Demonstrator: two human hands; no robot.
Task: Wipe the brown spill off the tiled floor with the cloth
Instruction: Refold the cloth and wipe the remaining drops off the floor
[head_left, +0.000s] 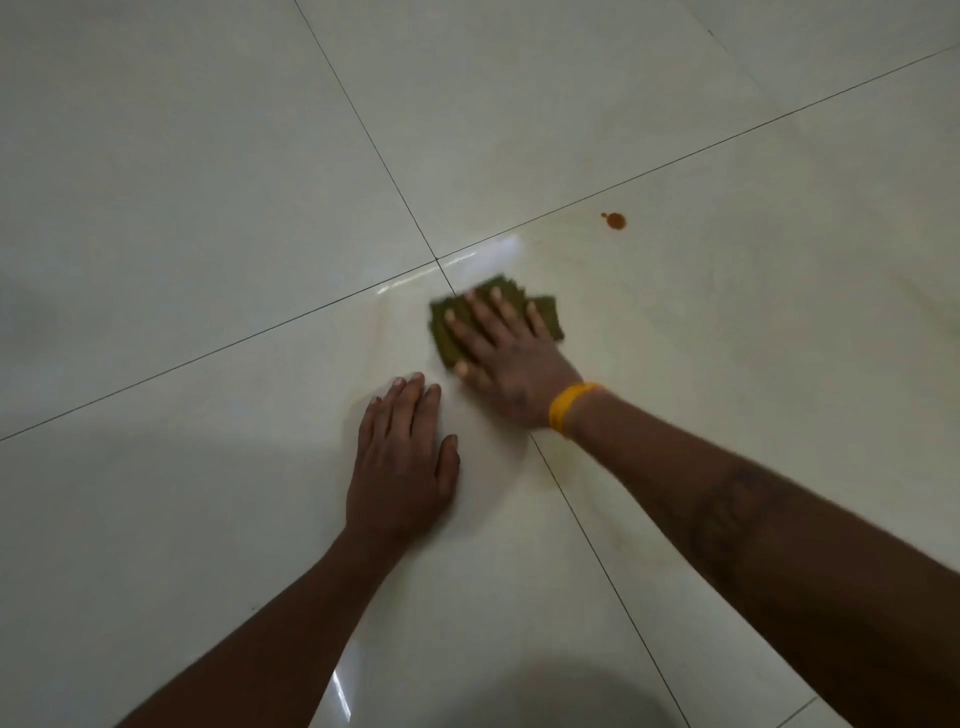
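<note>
A person wipes a glossy tiled floor with both hands down.

The left hand lies flat, fingers released; the right hand, yellow band at the wrist, presses spread fingers on a folded green cloth. A small round brown spill sits well apart, farther right.

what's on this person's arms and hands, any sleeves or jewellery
Both forearms are bare, with no sleeves in view. The right hand has a yellow band at the wrist, and a dark marking shows on that forearm. The left hand wears nothing.
</note>
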